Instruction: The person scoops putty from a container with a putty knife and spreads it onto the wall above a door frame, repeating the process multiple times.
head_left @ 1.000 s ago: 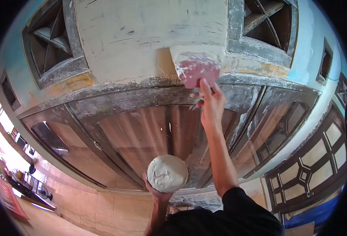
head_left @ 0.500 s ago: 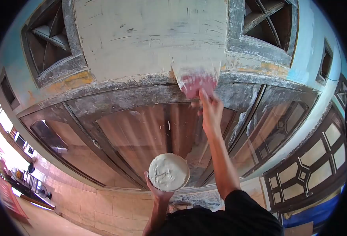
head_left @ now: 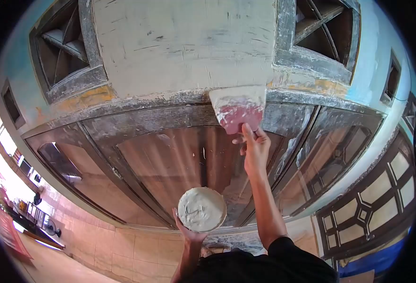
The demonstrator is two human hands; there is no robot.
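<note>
Currently right hand [head_left: 256,150] clamped on red scraper [head_left: 239,113], thumb on its face, blade over frame's [head_left: 146,112] top edge, just below pale wall [head_left: 184,52]. Left hand [head_left: 192,232] cupped round tub [head_left: 202,210] of white paste, low before glass doors [head_left: 170,155].

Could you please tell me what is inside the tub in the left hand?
The tub, held in the left hand, contains pale paste with a ridged, uneven surface. The paste hides the tub's bottom and anything sunk in it.
</note>
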